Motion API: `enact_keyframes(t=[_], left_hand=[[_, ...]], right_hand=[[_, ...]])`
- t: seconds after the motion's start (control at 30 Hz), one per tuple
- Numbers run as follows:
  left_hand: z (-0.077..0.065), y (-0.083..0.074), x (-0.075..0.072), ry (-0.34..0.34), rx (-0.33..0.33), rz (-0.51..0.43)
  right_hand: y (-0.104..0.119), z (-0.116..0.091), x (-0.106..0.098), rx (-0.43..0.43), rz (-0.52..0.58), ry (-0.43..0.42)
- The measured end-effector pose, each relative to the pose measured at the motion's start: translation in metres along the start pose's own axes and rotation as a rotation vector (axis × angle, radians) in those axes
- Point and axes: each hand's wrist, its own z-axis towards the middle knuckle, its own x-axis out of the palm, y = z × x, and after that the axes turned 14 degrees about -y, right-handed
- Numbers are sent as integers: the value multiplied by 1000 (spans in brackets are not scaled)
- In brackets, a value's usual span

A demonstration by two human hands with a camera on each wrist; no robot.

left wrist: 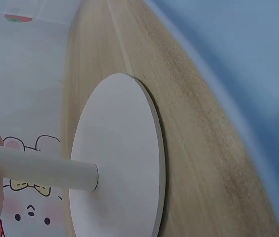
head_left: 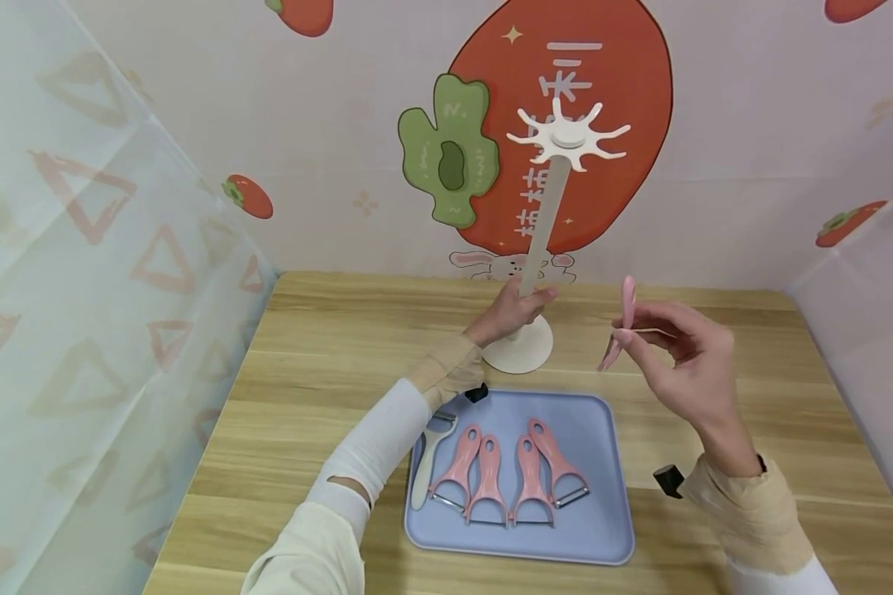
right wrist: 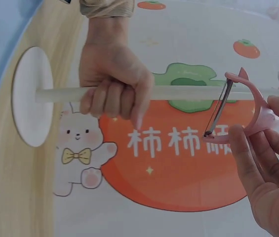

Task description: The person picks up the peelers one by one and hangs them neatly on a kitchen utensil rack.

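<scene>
My left hand (head_left: 512, 311) grips the lower pole of a white stand (head_left: 543, 223), its fingers wrapped round the pole in the right wrist view. The stand's round base (left wrist: 124, 148) rests on the table, and a ring of curved hooks (head_left: 569, 136) tops it. To the right of the pole, my right hand (head_left: 688, 359) holds a pink peeler (right wrist: 255, 106) in the air, pinched between thumb and fingers. Its handle end points up and its metal blade (right wrist: 219, 109) is lower, apart from the stand.
A blue tray (head_left: 521, 549) lies in front of the stand. In it are several pink peelers (head_left: 489, 479) and one white peeler (head_left: 426, 467) at the left side. A printed backdrop (head_left: 357, 124) rises behind the wooden table (head_left: 290, 397).
</scene>
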Motion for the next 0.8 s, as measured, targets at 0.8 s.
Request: enact_keyframes(t=[0.8], left_hand=[[-3,-3,0,-15,-10,-8]], right_hand=[[44,47,20,-42,130,-72]])
